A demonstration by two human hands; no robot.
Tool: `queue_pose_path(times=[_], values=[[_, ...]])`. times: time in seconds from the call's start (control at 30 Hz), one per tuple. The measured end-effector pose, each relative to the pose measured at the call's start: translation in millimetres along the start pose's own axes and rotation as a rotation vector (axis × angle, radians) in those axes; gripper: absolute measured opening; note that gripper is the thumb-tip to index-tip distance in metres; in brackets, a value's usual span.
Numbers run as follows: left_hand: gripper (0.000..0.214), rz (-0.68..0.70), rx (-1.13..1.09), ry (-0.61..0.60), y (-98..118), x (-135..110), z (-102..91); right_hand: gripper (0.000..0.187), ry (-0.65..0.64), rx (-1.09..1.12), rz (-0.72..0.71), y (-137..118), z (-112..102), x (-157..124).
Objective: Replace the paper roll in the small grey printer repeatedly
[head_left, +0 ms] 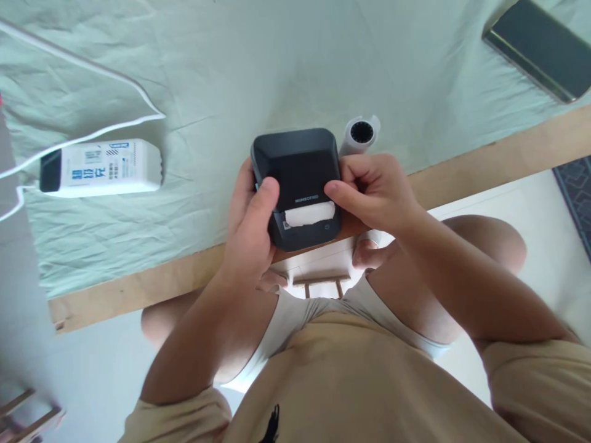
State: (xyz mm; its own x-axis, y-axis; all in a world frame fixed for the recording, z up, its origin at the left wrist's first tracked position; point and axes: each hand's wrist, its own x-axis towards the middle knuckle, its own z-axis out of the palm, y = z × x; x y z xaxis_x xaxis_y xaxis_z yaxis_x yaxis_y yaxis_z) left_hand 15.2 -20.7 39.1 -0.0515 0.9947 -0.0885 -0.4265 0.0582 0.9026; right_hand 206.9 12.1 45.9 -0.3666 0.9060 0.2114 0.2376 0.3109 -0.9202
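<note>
A black label printer (295,166) is held between both hands above the table's front edge. White label paper (310,214) sticks out of the slot across its front. My left hand (253,224) is wrapped round the printer's left side, its thumb on the top. At the right side, my right hand (376,191) grips the printer, with the thumb resting on its top edge and the other fingers curled. Just behind my right hand, on the cloth, is a white label roll (360,134) with a dark round core.
A white power bank (104,166) with blue print lies left on the pale green cloth (198,74), and a white cable (92,64) runs over it. A dark, flat phone-like object (540,49) lies at the back right. The wooden table edge (138,286) crosses before my knees.
</note>
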Motion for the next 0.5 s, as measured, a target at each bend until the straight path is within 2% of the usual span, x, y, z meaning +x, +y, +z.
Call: queue_pose_path(times=[0.17,0.33,0.4,0.5], values=[[0.031,0.028,-0.135,-0.113,-0.9,5.5,-0.6,0.055,0.033,0.069,0.010,-0.7,1.0,-3.4],[0.029,0.047,-0.174,-0.053,0.7,3.6,3.8,0.053,0.069,0.023,0.054,-3.7,5.4,-6.4],[0.028,-0.008,-0.153,0.048,2.2,3.3,7.1,0.051,0.078,0.016,0.062,-4.8,6.7,-4.8],[0.036,-0.077,-0.116,0.288,2.8,4.1,10.3,0.046,0.064,0.022,0.051,-5.8,6.5,-1.7]])
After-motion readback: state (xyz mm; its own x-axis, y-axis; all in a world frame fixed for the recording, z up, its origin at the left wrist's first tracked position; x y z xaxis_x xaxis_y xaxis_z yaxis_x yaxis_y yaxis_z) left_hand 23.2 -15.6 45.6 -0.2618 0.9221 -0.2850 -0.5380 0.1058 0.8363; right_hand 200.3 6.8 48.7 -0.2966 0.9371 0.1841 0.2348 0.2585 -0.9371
